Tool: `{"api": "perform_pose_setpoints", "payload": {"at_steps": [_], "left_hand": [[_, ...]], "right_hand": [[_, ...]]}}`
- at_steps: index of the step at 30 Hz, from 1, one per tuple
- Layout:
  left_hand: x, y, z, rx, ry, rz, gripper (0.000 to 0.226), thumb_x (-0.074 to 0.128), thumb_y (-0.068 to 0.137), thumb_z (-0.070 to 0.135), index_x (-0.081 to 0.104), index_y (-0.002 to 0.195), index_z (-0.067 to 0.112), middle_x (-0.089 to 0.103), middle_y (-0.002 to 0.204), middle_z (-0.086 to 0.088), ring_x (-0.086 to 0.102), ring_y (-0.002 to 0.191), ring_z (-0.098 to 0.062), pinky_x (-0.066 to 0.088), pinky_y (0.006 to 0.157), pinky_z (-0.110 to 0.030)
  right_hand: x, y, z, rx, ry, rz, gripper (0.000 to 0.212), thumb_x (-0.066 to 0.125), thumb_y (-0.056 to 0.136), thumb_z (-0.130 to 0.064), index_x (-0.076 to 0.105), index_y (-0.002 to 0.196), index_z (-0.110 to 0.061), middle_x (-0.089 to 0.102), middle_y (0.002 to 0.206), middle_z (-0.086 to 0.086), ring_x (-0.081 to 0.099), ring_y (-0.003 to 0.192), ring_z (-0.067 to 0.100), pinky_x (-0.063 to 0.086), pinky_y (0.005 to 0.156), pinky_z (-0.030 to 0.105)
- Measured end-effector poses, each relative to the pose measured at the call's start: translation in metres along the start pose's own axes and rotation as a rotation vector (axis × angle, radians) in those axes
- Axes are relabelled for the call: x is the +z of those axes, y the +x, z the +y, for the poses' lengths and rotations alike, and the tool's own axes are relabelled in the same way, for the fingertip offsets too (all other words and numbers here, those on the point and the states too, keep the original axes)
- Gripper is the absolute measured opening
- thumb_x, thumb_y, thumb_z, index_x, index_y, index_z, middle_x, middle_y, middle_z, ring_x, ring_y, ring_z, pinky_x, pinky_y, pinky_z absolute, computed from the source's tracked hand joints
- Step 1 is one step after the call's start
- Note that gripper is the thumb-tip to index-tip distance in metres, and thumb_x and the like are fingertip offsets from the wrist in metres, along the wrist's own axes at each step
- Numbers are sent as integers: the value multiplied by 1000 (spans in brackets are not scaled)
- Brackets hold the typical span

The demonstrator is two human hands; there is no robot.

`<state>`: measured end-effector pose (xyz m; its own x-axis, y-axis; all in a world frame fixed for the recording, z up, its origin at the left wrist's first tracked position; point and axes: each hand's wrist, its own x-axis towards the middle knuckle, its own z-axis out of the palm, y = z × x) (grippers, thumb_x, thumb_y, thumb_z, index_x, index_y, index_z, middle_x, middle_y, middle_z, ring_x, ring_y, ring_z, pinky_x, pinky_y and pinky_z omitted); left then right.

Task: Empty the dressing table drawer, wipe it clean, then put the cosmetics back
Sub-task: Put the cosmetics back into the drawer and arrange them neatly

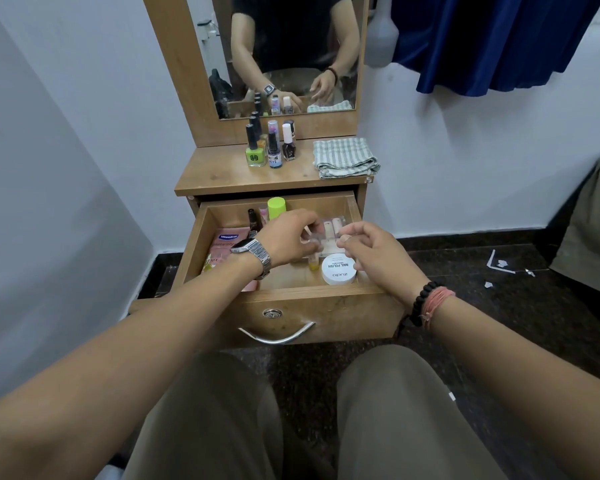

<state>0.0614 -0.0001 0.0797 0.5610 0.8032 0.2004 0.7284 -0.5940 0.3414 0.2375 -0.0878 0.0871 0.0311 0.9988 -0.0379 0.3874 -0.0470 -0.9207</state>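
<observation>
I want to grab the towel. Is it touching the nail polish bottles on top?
Apart. The head view shows bare wood between the folded striped cloth and the nail polish bottles on the dressing table top.

One view only: head-worn, wide-angle. It looks forward and down from above the seated person's lap. Both forearms enter from the bottom corners and converge on the open drawer (329,308), which sits near frame centre, close to the lens. Knees fill the bottom edge. Tabletop (222,174) lies just above the drawer, further off. Mirror (291,53) faces the camera head-on at top centre, cut off by the upper edge; it returns a reversed front view of the same arms. Straight lines bow near the frame edges. No second view to share the scene.
</observation>
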Motion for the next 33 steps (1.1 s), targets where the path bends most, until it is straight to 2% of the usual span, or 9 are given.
{"api": "perform_pose_setpoints", "payload": {"at_steps": [2, 5, 11, 16, 19, 23, 27, 31, 33], "left_hand": [[-8, 2, -1, 7, 16, 40, 15, 66, 85, 28, 63, 96, 19, 63, 97, 6, 59, 85, -10, 47, 71, -26], [-27, 14, -10, -77, 12, 176, 11, 62, 88, 26, 64, 98, 21, 65, 97, 7, 61, 86, -9, 53, 76, -30], [-74, 62, -40, -190, 185, 462, 35, 57, 86, 7, 60, 120, 14, 55, 121, -7, 56, 105, -23, 48, 91, -36], [-88, 87, -52, -209, 356, 389, 43, 54, 85, 5, 58, 128, 11, 56, 128, -11, 51, 115, -33, 45, 93, -41], [-89, 92, -50, -211, 399, 325, 39, 53, 86, 4, 60, 124, 11, 59, 120, -14, 53, 110, -35, 46, 86, -42], [-89, 93, -46, -237, 368, 340, 34, 56, 87, 3, 63, 119, 11, 57, 117, -12, 55, 105, -34, 46, 82, -41], [-90, 87, -38, -220, 339, 338, 22, 61, 88, 10, 67, 109, 12, 60, 114, -10, 56, 105, -32, 46, 83, -40], [-95, 68, -28, -208, 236, 430, 17, 64, 86, 15, 70, 101, 17, 68, 105, -4, 62, 98, -25, 51, 83, -40], [-100, 53, -24, -192, 174, 440, 14, 66, 83, 16, 71, 96, 18, 70, 101, -3, 64, 92, -22, 53, 81, -40]], "right_hand": [[0, 0, 0, 0, -6, -1, 16, 56, 93, -34, 60, 107, -29, 66, 96, -13, 62, 99, 12, 50, 95, 46], [-1, -2, -1, -3, -13, -3, 17, 55, 93, -32, 60, 109, -28, 66, 102, -11, 61, 100, 10, 51, 94, 44], [0, -3, -1, -23, -40, -6, 18, 54, 95, -32, 58, 112, -27, 66, 113, -8, 60, 98, 9, 49, 82, 27], [0, -3, 0, -28, -45, 3, 18, 55, 95, -30, 58, 112, -26, 66, 113, -8, 61, 96, 9, 48, 81, 25], [0, -3, 0, -30, -41, 1, 17, 55, 95, -30, 58, 111, -26, 65, 113, -7, 61, 95, 9, 48, 80, 26], [0, -3, -1, -36, -34, -2, 16, 55, 95, -30, 58, 110, -26, 65, 113, -8, 61, 96, 9, 50, 80, 27], [0, -2, -1, -28, -27, -2, 15, 54, 95, -31, 58, 109, -27, 66, 112, -9, 59, 88, 7, 52, 83, 31], [0, -3, 0, -20, -24, -3, 15, 54, 94, -32, 59, 108, -29, 65, 110, -10, 59, 86, 7, 47, 73, 25], [1, -3, 0, -17, -24, -5, 15, 54, 94, -33, 59, 108, -29, 65, 110, -10, 59, 89, 8, 47, 74, 25]]}}
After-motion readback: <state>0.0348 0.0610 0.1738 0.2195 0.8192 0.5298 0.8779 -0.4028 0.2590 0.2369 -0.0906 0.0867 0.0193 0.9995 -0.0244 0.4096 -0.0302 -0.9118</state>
